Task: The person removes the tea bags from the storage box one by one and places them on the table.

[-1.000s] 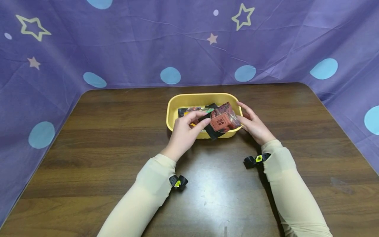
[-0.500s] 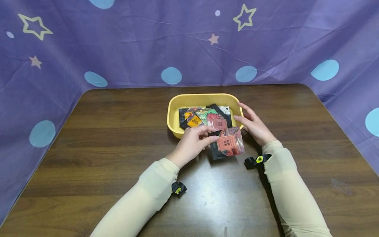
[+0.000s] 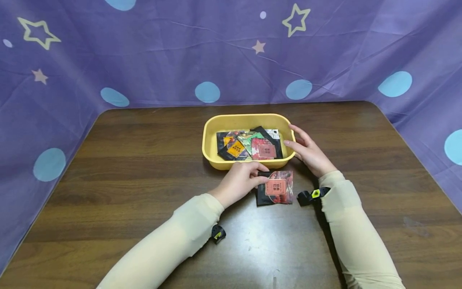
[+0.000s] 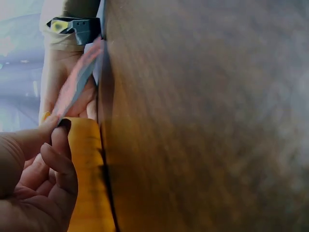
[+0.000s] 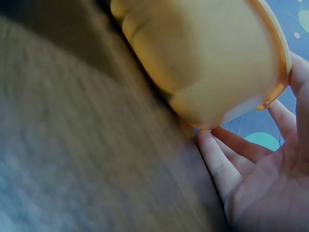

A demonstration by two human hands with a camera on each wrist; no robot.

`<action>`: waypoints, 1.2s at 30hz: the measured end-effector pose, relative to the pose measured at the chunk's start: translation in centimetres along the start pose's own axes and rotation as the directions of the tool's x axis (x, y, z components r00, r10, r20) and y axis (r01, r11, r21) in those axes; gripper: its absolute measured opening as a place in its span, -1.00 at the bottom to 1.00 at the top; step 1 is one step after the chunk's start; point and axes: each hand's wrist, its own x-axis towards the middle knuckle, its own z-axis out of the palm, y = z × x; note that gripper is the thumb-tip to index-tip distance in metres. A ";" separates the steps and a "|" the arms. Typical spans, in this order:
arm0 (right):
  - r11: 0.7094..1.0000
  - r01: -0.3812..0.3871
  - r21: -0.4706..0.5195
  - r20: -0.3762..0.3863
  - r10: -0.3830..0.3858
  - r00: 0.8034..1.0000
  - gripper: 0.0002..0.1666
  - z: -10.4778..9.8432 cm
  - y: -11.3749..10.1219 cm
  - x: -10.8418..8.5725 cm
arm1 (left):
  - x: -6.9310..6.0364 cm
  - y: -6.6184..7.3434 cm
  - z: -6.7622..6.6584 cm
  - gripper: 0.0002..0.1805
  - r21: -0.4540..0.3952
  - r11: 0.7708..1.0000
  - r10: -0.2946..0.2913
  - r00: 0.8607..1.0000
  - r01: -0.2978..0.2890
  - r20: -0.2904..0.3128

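My left hand (image 3: 240, 182) pinches one edge of a red and black printed sachet (image 3: 278, 188) between thumb and fingers, in front of the yellow plastic tub (image 3: 249, 117). In the left wrist view, the sachet (image 4: 77, 79) appears nearly edge-on, its far end close to the tabletop. My right hand (image 3: 311, 154) holds the tub's right end, thumb over the rim and other fingers against the outside. The right wrist view shows fingertips low on the tub's outer wall (image 5: 217, 53). Inside lie several overlapping sachets, among them an orange-labelled one (image 3: 236, 149), a green one (image 3: 249, 137) and a pink-red one (image 3: 265, 149).
The brown wooden table (image 3: 126, 180) extends on both sides of the tub and toward the front. A purple curtain (image 3: 162, 52) with stars and blue dots hangs behind it. Black wrist cameras sit on the left cuff (image 3: 218, 233) and right cuff (image 3: 312, 196).
My left hand has drawn the red and black sachet out over the tub's front rim and lowered it toward the table in front. The right hand has stayed at the tub's right end.
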 end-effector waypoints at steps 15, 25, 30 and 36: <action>1.000 -0.015 -0.013 -0.012 0.015 1.000 -0.18 0.1 -0.2 -0.1 | 1.0 0.1 0.6 -0.72 0.298 0.954 -0.061 0.994 0.032 0.087; 1.000 -0.003 0.013 -0.010 0.004 1.000 -0.19 0.2 -0.2 0.1 | 1.0 0.4 0.8 -0.72 0.388 0.922 -0.041 0.994 0.000 0.098; 1.000 0.000 0.026 -0.012 0.000 1.000 -0.19 0.2 -0.1 0.0 | 0.8 0.7 1.0 -0.73 0.416 0.909 -0.043 0.995 0.000 0.094; 0.999 0.006 0.032 -0.006 -0.006 1.000 -0.19 0.2 0.0 -0.2 | 0.5 1.1 1.3 -0.76 0.541 0.839 0.008 0.996 -0.055 0.088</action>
